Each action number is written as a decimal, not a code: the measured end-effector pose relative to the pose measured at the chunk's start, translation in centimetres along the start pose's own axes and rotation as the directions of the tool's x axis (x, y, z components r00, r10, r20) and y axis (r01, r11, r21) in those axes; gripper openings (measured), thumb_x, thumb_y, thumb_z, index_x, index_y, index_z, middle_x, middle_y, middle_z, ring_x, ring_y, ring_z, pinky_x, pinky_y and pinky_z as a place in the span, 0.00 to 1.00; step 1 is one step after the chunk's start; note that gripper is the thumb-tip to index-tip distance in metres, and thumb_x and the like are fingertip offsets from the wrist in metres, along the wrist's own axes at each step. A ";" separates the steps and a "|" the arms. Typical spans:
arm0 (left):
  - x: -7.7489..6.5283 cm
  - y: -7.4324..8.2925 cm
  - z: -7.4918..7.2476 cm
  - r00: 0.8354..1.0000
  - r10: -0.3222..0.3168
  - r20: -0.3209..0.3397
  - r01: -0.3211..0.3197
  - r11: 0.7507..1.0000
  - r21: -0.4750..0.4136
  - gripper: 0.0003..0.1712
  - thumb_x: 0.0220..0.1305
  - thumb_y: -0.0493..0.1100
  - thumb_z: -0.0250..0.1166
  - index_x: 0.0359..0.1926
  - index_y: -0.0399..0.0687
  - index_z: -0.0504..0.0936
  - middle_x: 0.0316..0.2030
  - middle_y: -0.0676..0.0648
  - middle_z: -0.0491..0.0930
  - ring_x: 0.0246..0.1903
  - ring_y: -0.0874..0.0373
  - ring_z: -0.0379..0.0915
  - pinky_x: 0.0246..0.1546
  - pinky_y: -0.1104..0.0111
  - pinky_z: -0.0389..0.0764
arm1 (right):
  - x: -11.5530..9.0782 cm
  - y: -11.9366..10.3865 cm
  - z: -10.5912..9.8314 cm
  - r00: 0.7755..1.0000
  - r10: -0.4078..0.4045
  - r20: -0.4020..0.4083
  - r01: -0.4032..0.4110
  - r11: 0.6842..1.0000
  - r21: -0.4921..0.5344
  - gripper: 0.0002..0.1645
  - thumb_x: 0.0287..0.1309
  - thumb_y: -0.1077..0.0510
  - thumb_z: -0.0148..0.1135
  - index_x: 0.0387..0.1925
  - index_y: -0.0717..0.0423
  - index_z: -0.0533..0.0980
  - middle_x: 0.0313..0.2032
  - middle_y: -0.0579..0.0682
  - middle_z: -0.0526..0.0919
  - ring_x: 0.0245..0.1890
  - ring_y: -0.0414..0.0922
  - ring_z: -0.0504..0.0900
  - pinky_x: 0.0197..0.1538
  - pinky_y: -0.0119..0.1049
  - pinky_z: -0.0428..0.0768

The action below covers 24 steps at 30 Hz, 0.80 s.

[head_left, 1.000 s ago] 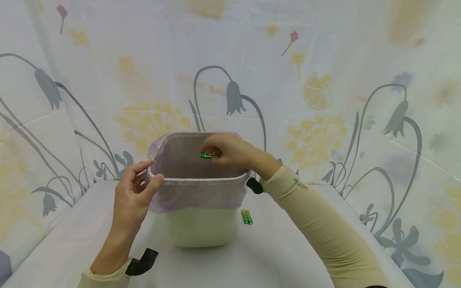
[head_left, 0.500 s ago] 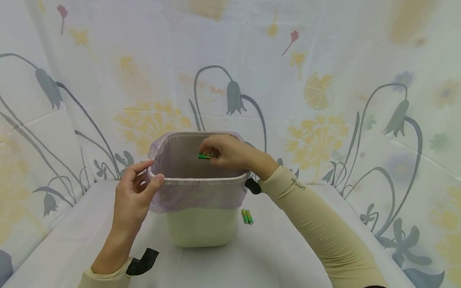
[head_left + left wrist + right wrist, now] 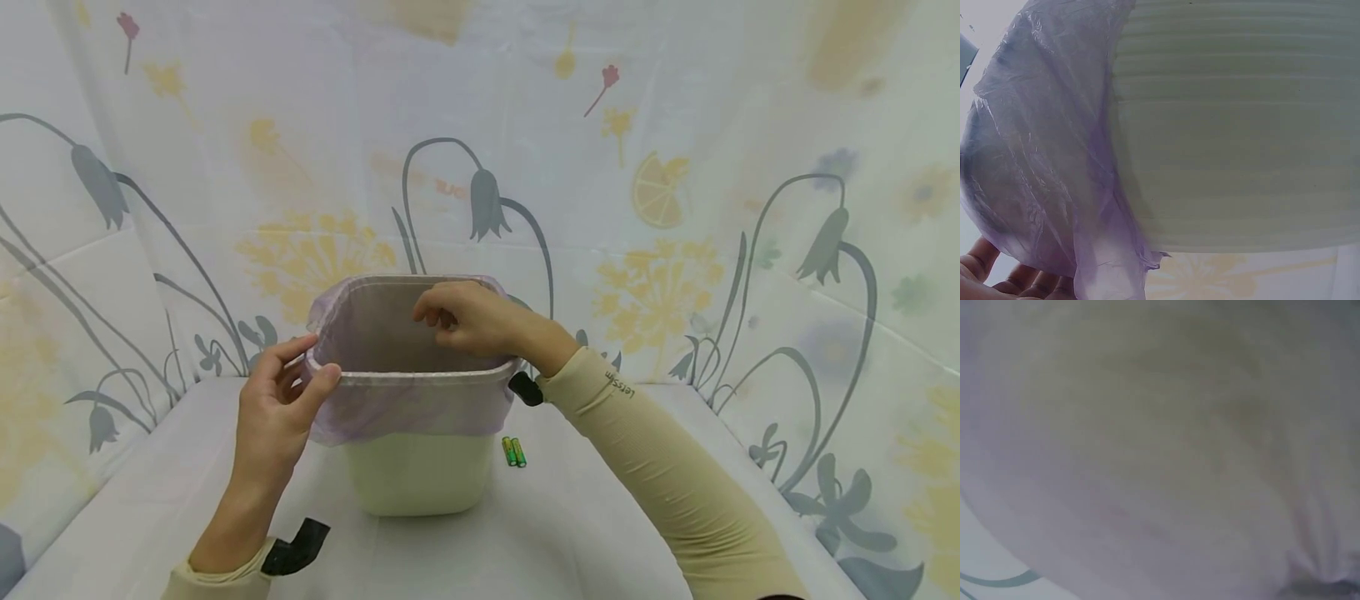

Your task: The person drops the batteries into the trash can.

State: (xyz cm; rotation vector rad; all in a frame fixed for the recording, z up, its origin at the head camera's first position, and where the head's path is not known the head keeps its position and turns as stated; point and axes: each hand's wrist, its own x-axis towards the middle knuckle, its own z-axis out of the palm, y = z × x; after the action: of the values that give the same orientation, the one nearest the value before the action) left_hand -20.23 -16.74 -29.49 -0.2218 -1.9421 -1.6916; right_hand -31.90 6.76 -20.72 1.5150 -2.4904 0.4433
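Observation:
A pale green trash bin (image 3: 420, 475) stands upright, its rim covered by a thin purple trash bag (image 3: 412, 408) folded down outside. My left hand (image 3: 277, 408) grips the bin's lined rim at the left corner, thumb in front and fingers farther back; in the left wrist view its fingers (image 3: 1022, 281) show beside the bag. Over the bin's mouth is my right hand (image 3: 476, 321), fingers loosely bent and no battery visible between them. Two green batteries (image 3: 514, 452) lie side by side on the table, right of the bin. The bin's bottom is hidden.
A white cloth covers the table (image 3: 600, 533). Behind it and at the sides hangs a flower-printed curtain (image 3: 480, 100). The right wrist view is blurred and mostly filled by the purple bag (image 3: 1116, 537).
The green battery that my right hand pinched above the bin has left its fingers and is out of sight. The right hand shifted slightly left; the left hand stayed put.

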 end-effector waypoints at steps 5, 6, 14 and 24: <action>0.0 0.1 0.0 1.000 -0.002 -0.001 0.002 1.000 0.000 0.26 0.63 0.38 0.65 0.61 0.42 0.71 0.58 0.53 0.67 0.52 0.62 0.70 0.49 0.82 0.70 | -0.1 0.0 -0.1 1.000 -0.008 -0.030 0.008 1.000 -0.016 0.18 0.52 0.69 0.55 0.45 0.55 0.79 0.38 0.48 0.80 0.37 0.40 0.76 0.42 0.30 0.75; 0.0 0.1 0.0 1.000 -0.002 -0.002 0.002 1.000 0.001 0.26 0.63 0.38 0.65 0.61 0.42 0.71 0.58 0.53 0.67 0.52 0.62 0.70 0.49 0.82 0.70 | -0.1 0.1 -0.1 0.999 -0.010 -0.040 0.009 1.000 -0.019 0.18 0.51 0.69 0.56 0.45 0.55 0.79 0.38 0.47 0.80 0.37 0.40 0.76 0.42 0.30 0.75; 0.0 0.1 0.1 1.000 0.003 0.001 -0.003 1.000 0.003 0.26 0.63 0.38 0.65 0.61 0.41 0.70 0.58 0.53 0.67 0.52 0.62 0.70 0.49 0.82 0.70 | -2.2 1.0 -1.1 0.986 -0.022 -0.164 0.033 0.997 0.065 0.18 0.50 0.71 0.56 0.44 0.59 0.79 0.38 0.51 0.81 0.38 0.42 0.77 0.43 0.32 0.76; 0.0 0.1 0.0 1.000 0.002 0.006 -0.002 1.000 0.001 0.27 0.63 0.38 0.65 0.62 0.42 0.70 0.58 0.52 0.66 0.52 0.62 0.70 0.48 0.82 0.70 | -7.3 2.9 -2.3 0.939 -0.037 -0.343 0.061 0.996 0.059 0.18 0.51 0.73 0.51 0.43 0.60 0.78 0.38 0.50 0.80 0.35 0.40 0.76 0.40 0.36 0.76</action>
State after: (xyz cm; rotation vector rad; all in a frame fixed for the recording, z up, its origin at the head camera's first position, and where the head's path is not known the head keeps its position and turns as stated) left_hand -20.18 -16.73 -29.44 -0.2286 -1.9463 -1.6913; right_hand -31.14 14.87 -21.32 1.3821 -2.1842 0.7230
